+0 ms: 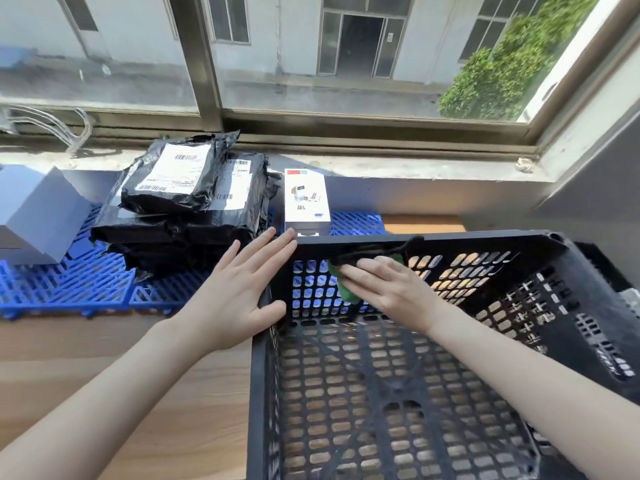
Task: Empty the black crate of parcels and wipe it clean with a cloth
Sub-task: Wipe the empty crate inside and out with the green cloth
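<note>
The black crate sits on the wooden table with nothing inside but my right hand. My left hand lies flat with straight fingers against the crate's far left corner, outside the wall. My right hand is inside the crate and presses a green cloth against the inner far wall, fingers extended over it; most of the cloth is hidden under the hand. A stack of black plastic parcels with white labels lies to the left, outside the crate.
A white product box stands behind the crate's far left corner. A grey-white carton sits at the far left. Both rest with the parcels on blue plastic grid mats. A window sill and window run along the back.
</note>
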A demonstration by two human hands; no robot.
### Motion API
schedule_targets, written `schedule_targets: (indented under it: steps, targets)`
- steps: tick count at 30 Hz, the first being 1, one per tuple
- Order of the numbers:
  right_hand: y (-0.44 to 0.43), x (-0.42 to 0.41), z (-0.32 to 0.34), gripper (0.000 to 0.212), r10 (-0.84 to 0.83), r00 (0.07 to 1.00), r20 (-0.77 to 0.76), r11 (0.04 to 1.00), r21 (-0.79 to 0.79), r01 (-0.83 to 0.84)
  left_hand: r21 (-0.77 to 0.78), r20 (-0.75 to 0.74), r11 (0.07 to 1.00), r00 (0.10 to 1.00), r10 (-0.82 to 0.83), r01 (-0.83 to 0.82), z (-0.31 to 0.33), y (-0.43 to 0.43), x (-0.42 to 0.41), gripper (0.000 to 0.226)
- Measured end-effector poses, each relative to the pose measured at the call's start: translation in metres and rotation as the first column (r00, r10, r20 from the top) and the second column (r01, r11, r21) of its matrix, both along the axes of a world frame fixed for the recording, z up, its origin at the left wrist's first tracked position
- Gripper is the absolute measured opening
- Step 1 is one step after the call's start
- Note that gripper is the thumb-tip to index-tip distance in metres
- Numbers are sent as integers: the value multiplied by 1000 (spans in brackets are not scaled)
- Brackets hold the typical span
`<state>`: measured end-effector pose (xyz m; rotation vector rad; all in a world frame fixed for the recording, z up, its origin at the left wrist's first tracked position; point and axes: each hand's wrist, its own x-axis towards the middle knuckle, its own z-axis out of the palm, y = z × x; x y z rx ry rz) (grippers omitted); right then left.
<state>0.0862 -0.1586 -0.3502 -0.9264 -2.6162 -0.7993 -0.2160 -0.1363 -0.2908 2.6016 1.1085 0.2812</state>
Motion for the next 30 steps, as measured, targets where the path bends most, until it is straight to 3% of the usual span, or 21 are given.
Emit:
schedule_targets:
  steps: [8,15,30]
  targets:
    - [1,10,-106,45,6,991,132,977,-212,23,-27,90,1000,996,9,-7,-6,0,0,77]
    - [4,11,-149,30,45,986,158,954,-300,4,-62,167,998,986,22,-11,-10,0,1,76]
    - [-2,13,3,30,25,998,-57,1000,12,-25,-40,156,999,988,-10,17,-7,0,0,76]
